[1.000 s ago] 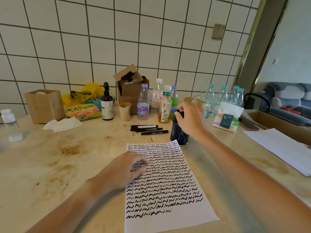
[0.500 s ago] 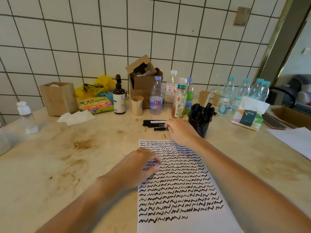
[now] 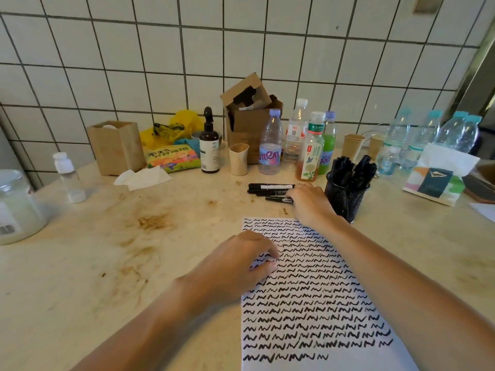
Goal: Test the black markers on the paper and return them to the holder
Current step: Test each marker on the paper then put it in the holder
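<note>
1. A sheet of paper (image 3: pixel 316 298) is laid flat on the stained table (image 3: pixel 112 263), and most of it is covered with rows of black squiggles.
2. The left hand (image 3: pixel 238 263) is rested on the left edge of the paper, palm down, with the fingers loosely bent and nothing held in them.
3. The right hand (image 3: pixel 310 202) is stretched past the top edge of the paper to three loose black markers (image 3: pixel 270 190) — they are laid side by side on the table, just left of the holder.
4. The right fingertips are placed over the near ends of the markers; whether one is actually pinched cannot be told, since the fingers hide the contact.
5. The two hands are kept well apart.
6. The black mesh holder (image 3: pixel 345 199) is stood upright just right of the right hand and is filled with more black markers, caps up.
7. Behind the markers a row of bottles (image 3: pixel 310 148) is lined up near the tiled wall, with a paper cup (image 3: pixel 238 159) and a dark pump bottle (image 3: pixel 209 145) to the left — a cardboard box (image 3: pixel 249 116) is stood behind them.
</note>
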